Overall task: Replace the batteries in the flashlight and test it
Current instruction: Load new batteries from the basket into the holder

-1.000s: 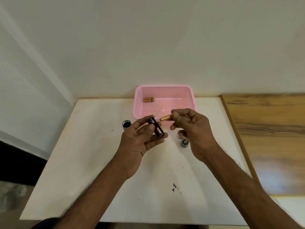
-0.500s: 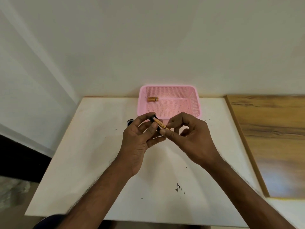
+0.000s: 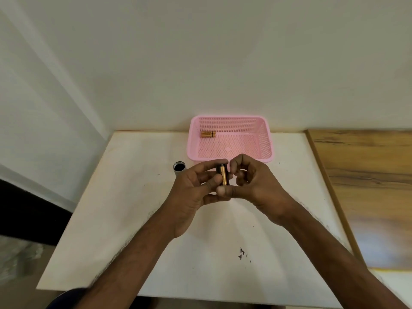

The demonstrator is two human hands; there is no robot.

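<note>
My left hand (image 3: 196,188) grips a small black battery holder (image 3: 219,169) above the white table (image 3: 124,219). A copper-coloured battery (image 3: 223,177) lies lengthwise in the holder. My right hand (image 3: 252,181) touches it, thumb at the battery's near end and fingers curled over its far end. The silver flashlight body (image 3: 179,168) stands open end up on the table, just left of my left hand. More copper batteries (image 3: 208,134) lie in the far left corner of the pink basket (image 3: 265,139). The flashlight cap seen earlier is hidden behind my right hand.
The pink basket sits against the wall at the table's far edge. A wooden surface (image 3: 365,175) adjoins the table on the right. Small dark marks (image 3: 242,253) spot the table's near part. A wall rises behind the table and on the left.
My right hand brought the battery from in front of the basket to the holder in my left hand, and the battery now lies along the holder. The hands have closed together.
</note>
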